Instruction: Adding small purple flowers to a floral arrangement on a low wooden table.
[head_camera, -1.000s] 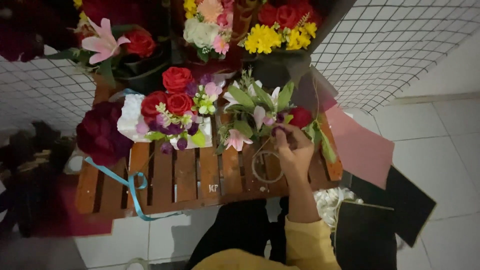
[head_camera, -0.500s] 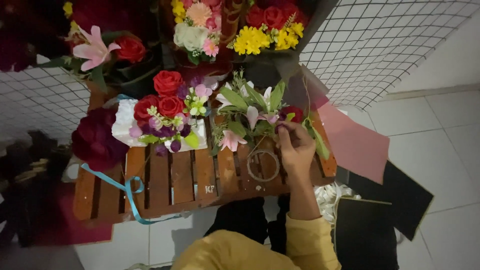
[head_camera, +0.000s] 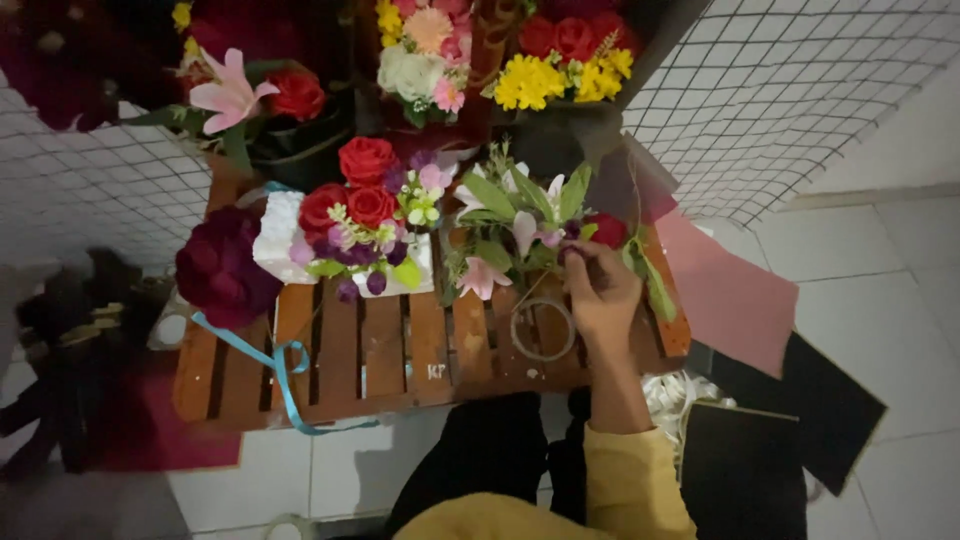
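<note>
Head view, looking straight down: the right hand reaches forward over a slatted wooden table, fingers pinched narrow on a small dark flower in the posy that lies at the table's back right. The left hand is out of view, so its state cannot be told. The posy is loose: long green leaves, pale pink lilies, a white bloom and one red rose at its right edge, just beside the fingertips. The stems seem to run toward the person, but the hand hides most of them. A clear tape roll lies flat on the slats just under the wrist. Judgement: the step looks like seating one stem among the others; it would go best with a light pinch low on the stem, easing it in along the leaves without crushing the lily petals, the tape kept close. To the left, a second bunch of red roses and purple buds sits in white wrap, well apart from the hand. A blue ribbon trails over the front-left edge. Pink paper lies off the right side.
</note>
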